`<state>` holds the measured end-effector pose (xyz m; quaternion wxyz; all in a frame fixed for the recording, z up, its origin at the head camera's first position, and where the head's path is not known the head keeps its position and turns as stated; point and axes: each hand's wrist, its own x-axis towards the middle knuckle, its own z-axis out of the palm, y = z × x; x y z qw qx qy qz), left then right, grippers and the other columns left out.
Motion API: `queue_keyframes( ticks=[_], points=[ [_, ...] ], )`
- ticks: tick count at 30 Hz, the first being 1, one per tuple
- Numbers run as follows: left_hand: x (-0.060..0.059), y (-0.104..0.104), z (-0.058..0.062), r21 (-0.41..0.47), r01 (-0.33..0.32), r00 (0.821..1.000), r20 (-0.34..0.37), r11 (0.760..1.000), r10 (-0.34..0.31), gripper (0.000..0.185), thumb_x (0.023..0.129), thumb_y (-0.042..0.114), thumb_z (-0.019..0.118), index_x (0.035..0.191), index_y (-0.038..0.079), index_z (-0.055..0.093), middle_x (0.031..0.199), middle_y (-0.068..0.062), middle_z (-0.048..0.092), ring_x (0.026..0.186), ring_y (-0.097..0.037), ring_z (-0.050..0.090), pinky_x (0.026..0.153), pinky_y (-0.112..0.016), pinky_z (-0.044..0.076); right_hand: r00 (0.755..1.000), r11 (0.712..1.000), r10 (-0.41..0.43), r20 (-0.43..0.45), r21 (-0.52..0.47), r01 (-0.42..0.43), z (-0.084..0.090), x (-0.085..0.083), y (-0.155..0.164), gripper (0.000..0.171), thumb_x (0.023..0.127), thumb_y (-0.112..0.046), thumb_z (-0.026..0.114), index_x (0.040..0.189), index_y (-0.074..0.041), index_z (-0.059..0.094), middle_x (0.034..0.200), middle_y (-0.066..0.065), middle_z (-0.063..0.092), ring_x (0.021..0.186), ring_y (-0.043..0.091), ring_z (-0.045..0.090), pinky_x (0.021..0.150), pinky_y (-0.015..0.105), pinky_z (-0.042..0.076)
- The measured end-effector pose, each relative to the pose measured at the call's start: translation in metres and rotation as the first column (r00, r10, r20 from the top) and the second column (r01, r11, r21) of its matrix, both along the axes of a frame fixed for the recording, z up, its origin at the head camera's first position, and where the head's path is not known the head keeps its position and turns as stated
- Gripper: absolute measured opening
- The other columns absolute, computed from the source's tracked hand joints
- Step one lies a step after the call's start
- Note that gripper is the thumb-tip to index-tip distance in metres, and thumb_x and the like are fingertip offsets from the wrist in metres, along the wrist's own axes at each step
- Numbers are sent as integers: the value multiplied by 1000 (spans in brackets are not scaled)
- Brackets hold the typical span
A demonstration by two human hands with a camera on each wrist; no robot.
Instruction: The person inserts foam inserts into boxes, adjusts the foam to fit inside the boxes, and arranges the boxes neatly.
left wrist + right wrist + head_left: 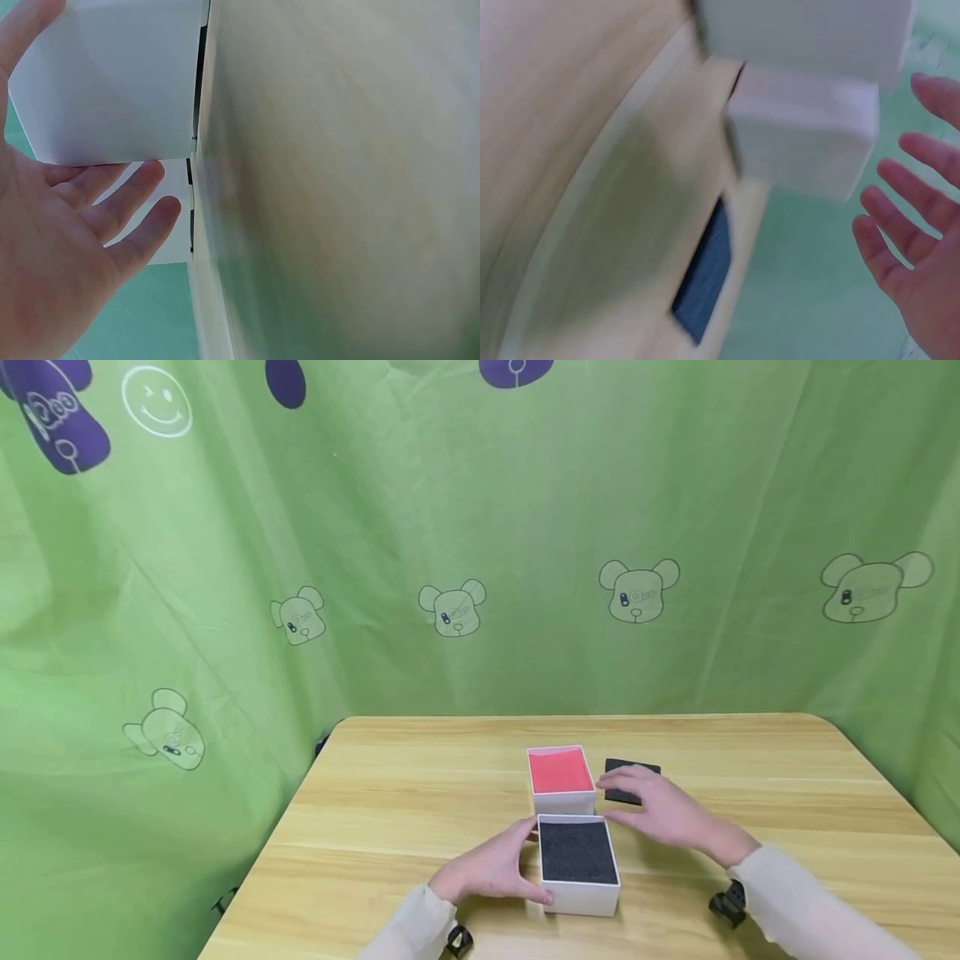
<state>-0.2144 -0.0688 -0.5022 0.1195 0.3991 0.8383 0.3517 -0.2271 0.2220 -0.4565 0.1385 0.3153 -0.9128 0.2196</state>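
A white open-topped box [581, 897] with a dark grey lining stands at the front of the table. My left hand [497, 862] holds it from the left, thumb at its front face and fingers round the back corner. Directly behind stands a second white box [564, 802] with a red lining inside. My right hand [660, 810] hovers to the right of both boxes, fingers spread and holding nothing. Partly hidden behind that hand lies a flat black square piece [622, 796]; the right wrist view shows this black piece [705, 274] flat on the wood.
Both boxes rest on a light wooden table [405, 793] with rounded far corners. A green curtain [525, 510] printed with bear heads hangs behind the table and along its sides. Dark wrist straps [729, 903] show below the pale sleeves [802, 902].
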Motion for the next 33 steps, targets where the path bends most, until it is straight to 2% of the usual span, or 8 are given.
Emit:
queue_keyframes(
  ticks=[3,7,16,22,29,33],
  points=[
    [0,0,1,-6,-6,1000,4,1000,6,99,70,40,82,147,22,23,139,4,40,124,-10,42,106,-30,34,998,998,-63,-5,-15,63,-9,-12,13,44,80,-24,75,116,-1,64,119,16,59,111,37,52,94,56,42],
    [2,0,0,-13,-4,1000,21,1000,4,99,71,40,82,148,23,22,140,4,40,125,-10,41,106,-31,34,990,991,-131,58,11,130,-20,-23,30,60,79,-29,76,126,2,56,127,25,50,115,43,45,95,60,39],
    [2,-1,1,6,-7,1000,14,1000,7,98,70,37,83,147,21,24,139,3,41,124,-10,42,106,-29,34,970,973,-195,149,156,171,-39,-51,55,97,67,-43,82,137,8,38,139,36,27,124,56,25,100,69,23],
    [2,0,4,-4,-1,1000,13,1000,1,98,70,38,83,147,20,24,140,3,40,124,-11,42,105,-29,34,952,969,-219,212,162,187,-50,-63,58,105,62,-43,84,138,10,34,139,39,24,124,59,23,97,72,24],
    [1,0,5,1,3,1000,13,1000,-3,93,71,38,82,145,21,27,138,5,41,123,-8,42,105,-28,35,915,967,-247,320,138,213,-57,-75,60,113,60,-50,83,141,10,30,142,40,19,125,58,22,96,72,26],
    [1,-1,5,-7,4,1000,10,1000,-4,94,71,39,82,145,21,27,138,5,41,122,-8,43,104,-28,35,909,962,-268,320,149,231,-60,-79,59,112,62,-54,80,140,9,32,141,39,22,124,58,25,92,74,27]
  ],
)
